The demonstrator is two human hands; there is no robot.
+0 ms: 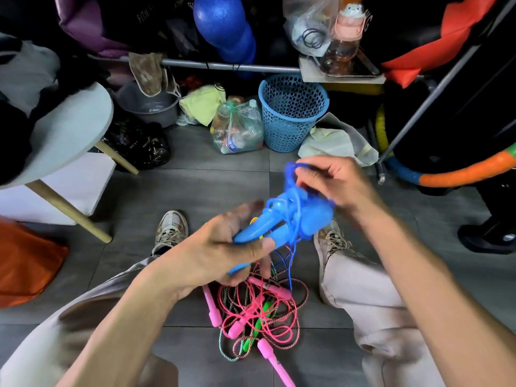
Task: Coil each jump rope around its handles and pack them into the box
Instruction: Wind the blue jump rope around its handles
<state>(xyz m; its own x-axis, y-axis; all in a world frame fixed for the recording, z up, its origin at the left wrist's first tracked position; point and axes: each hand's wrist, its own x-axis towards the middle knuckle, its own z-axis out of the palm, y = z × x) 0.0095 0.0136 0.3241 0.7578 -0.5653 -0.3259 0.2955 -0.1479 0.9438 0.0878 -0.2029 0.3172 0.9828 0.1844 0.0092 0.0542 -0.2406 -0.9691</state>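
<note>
Two blue handles (259, 233) lie side by side in your left hand (223, 247), held above the floor between your knees, with the blue cord (293, 191) already bunched in several turns around their upper ends. Your left fingers and thumb are curled round the lower part of the handles, and that grip looks sound; keep both handles pressed together so the turns cannot slip between them. Your right hand (335, 185) pinches a loop of the cord between thumb and fingertips, just above the bundle. The picture is blurred there, so you cannot judge how tight the turns sit. A loose tail of the cord hangs down from the bundle toward the pile below, and I judge that some of it remains to be wound. Lay each new turn beside the last one, not on top, and pull it snug before you release. Mind that the hanging tail does not catch in the tangle of pink ropes (262, 311) and the green handle (262, 317) on the tiles under your hands; lift the bundle a little if it drags. Tuck the last bit of cord under a turn so it holds. No box shows plainly here, so find it before you let go. A blue basket (290, 113) stands farther off, beyond your feet.
</note>
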